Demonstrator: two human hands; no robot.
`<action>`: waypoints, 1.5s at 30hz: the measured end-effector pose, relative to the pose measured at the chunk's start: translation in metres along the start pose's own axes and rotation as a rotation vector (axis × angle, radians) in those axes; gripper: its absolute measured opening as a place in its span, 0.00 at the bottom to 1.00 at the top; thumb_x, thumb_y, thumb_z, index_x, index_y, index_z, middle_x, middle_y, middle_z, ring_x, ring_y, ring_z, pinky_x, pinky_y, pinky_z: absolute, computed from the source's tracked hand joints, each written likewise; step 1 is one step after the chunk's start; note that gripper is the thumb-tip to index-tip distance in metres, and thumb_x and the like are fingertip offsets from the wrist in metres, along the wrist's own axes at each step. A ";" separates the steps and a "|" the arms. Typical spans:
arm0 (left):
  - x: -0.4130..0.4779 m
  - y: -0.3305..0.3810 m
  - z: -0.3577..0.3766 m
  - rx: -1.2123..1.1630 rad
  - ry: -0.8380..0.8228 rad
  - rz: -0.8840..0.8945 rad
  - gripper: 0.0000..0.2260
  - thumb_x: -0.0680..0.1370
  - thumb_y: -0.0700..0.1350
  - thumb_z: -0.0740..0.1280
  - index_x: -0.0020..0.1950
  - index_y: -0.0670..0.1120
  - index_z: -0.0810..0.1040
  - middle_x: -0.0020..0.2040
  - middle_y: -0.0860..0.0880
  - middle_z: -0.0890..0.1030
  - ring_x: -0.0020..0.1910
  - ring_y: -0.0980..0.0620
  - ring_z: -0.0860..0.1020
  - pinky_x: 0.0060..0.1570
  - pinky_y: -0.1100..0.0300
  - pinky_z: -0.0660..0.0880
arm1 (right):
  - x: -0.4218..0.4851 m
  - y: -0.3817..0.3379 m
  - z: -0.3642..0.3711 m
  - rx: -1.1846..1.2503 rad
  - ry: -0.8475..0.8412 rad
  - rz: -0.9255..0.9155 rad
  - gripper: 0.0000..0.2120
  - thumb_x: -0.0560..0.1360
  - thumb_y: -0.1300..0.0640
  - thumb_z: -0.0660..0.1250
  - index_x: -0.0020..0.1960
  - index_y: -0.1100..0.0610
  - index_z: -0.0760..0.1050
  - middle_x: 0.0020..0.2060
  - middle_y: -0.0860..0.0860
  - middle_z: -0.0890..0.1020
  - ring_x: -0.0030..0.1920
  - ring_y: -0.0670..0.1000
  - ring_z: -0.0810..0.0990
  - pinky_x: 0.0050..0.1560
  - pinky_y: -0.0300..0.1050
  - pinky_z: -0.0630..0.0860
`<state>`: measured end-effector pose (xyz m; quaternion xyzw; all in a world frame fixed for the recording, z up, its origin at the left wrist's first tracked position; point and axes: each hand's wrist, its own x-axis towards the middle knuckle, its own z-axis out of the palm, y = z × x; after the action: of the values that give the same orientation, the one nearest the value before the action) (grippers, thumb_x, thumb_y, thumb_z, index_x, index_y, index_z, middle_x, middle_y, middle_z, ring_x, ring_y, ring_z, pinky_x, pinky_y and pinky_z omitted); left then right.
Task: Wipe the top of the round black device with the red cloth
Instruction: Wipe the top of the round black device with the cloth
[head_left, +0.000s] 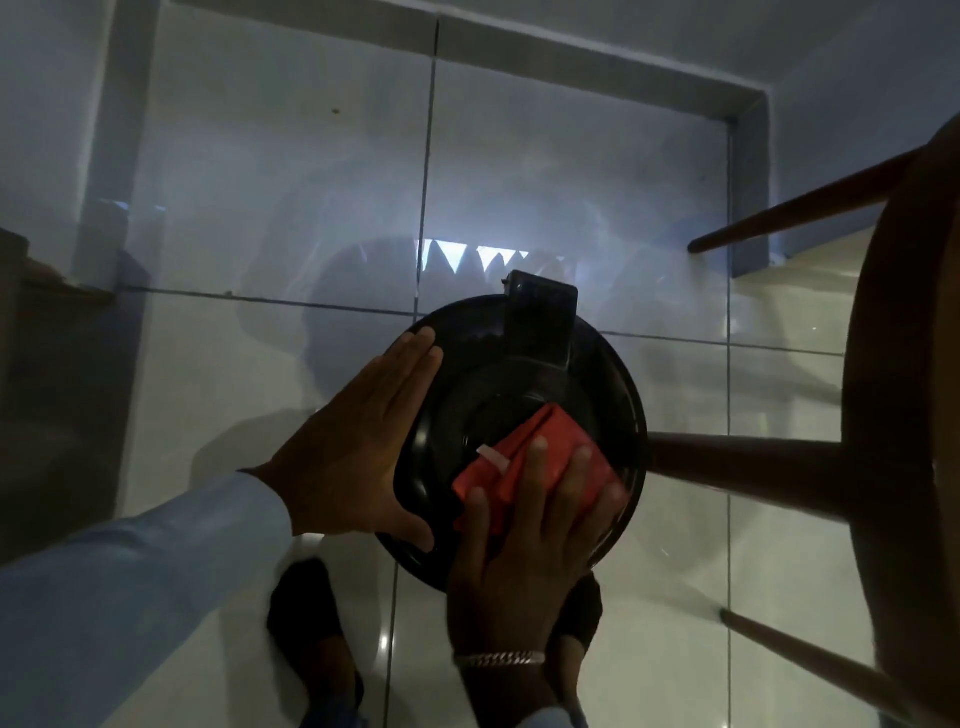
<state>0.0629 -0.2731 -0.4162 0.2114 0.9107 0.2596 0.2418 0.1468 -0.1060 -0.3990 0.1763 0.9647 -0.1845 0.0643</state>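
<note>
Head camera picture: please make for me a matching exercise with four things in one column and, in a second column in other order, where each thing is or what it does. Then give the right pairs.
Things:
1. red cloth
2. left hand
3. right hand
4. bracelet

Places or states:
A. lies flat against the left edge of the round black device, fingers straight
B. sits around the right wrist
C. lies folded on top of the device, under fingers
D. presses down on the cloth with spread fingers

Pairs: 1-C, 2-A, 3-D, 4-B
</note>
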 end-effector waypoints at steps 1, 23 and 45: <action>0.000 0.000 0.000 -0.002 0.006 0.002 0.66 0.55 0.77 0.67 0.76 0.47 0.33 0.78 0.50 0.33 0.77 0.51 0.34 0.74 0.53 0.42 | -0.005 -0.001 0.000 -0.013 -0.006 -0.018 0.32 0.75 0.41 0.58 0.77 0.49 0.56 0.79 0.55 0.53 0.78 0.67 0.47 0.71 0.74 0.57; -0.005 0.003 -0.001 0.055 0.035 0.037 0.63 0.60 0.76 0.67 0.77 0.41 0.39 0.79 0.42 0.41 0.78 0.46 0.41 0.75 0.44 0.50 | 0.030 -0.018 0.011 -0.067 -0.048 -0.373 0.33 0.73 0.43 0.66 0.75 0.45 0.60 0.78 0.54 0.61 0.78 0.64 0.51 0.74 0.69 0.52; -0.009 0.008 0.003 0.056 0.022 0.017 0.66 0.56 0.75 0.69 0.77 0.44 0.34 0.78 0.46 0.34 0.77 0.50 0.35 0.73 0.56 0.37 | 0.074 0.002 -0.015 -0.015 -0.044 -0.286 0.28 0.74 0.48 0.59 0.74 0.47 0.63 0.77 0.53 0.62 0.78 0.62 0.52 0.77 0.64 0.48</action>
<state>0.0733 -0.2704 -0.4113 0.2227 0.9185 0.2382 0.2235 0.0781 -0.0747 -0.3999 0.0327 0.9797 -0.1885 0.0596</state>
